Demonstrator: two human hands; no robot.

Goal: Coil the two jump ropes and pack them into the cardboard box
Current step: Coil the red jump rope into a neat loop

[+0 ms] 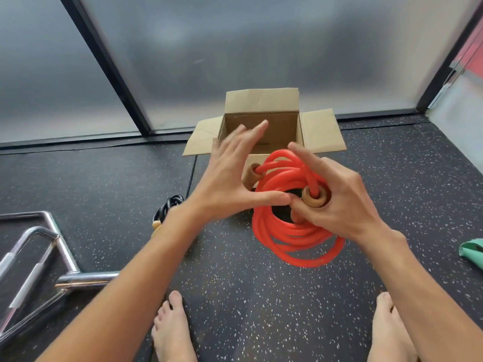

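Two bare feet, the left foot [171, 327] and the right foot [389, 327], stand on the dark speckled rubber floor [261, 296] at the bottom of the view. To the left lies a chrome metal bar attachment [39, 270], its tubes forming a bent frame. At the far right edge sits a green resistance band [474, 250], only partly visible.

Above the feet, both forearms reach forward. The right hand [339, 202] grasps the coiled red jump rope [295, 236]: its thumb and curled fingers close around one wooden handle [313, 198] and the loops gathered there, while the index finger points outward. The coil hangs from that grip, held above the floor in front of the box. The rope's second wooden handle [251, 175] juts out on the coil's left side, just behind the left hand [230, 176]. That hand is spread wide with fingers splayed and grips nothing; its thumb tip reaches toward the held handle, and whether it touches is unclear.

Left of the left wrist, the black jump rope [168, 207] lies bundled on the floor with a pale handle [156, 226] showing beneath it.

Beyond the hands stands the cardboard box [316, 129], flaps open, its visible interior bare. Behind it rise frosted glass panels [235, 48] in black frames.
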